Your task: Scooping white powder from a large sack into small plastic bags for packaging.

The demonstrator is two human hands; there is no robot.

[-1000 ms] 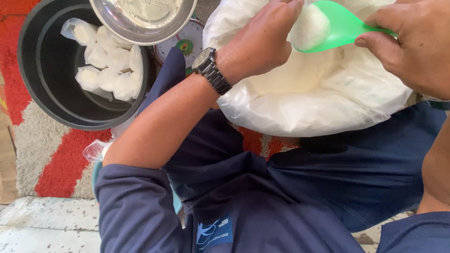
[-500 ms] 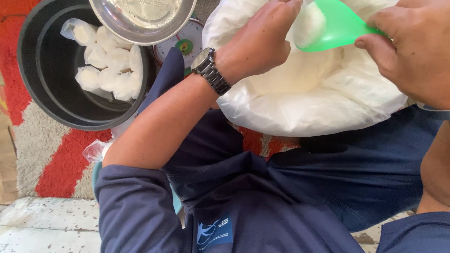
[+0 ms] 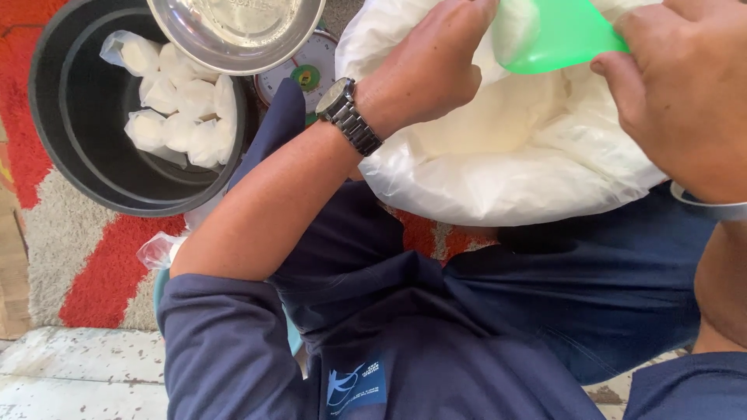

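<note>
- Nearest the camera, a dark blue shirt (image 3: 436, 342) and dark blue trousers (image 3: 615, 264) fill the lower half of the view, over a painted white floor (image 3: 70, 365).
- The left forearm is stretched from the lower left up toward the upper middle; a metal wristwatch (image 3: 352, 117) is worn on it.
- The left hand (image 3: 428, 66) is curled narrow at the near rim of the scoop's bowl; what its fingertips grip is hidden, so whether anything is held cannot be told.
- The right hand (image 3: 685, 85) is closed on the handle of a green plastic scoop (image 3: 556, 35).
- The scoop is held at the top of the view, above the sack. Its long axis runs roughly left to right, handle to the right and bowl to the left. The bowl is tilted, with white powder (image 3: 513, 31) piled at its left end, against the left hand.
- Under both hands a large white plastic sack (image 3: 498, 179) lies open, filled with the same white powder.
- A red and grey rug (image 3: 109, 264) is spread beneath, with a crumpled clear bag (image 3: 159, 250) lying on it.
- To the far left a dark round tub (image 3: 85, 117) is seen, holding small filled clear bags (image 3: 179, 105).
- A steel bowl (image 3: 237, 31) is set on a dial scale (image 3: 299, 74), just beside the tub and partly covering its rim.
</note>
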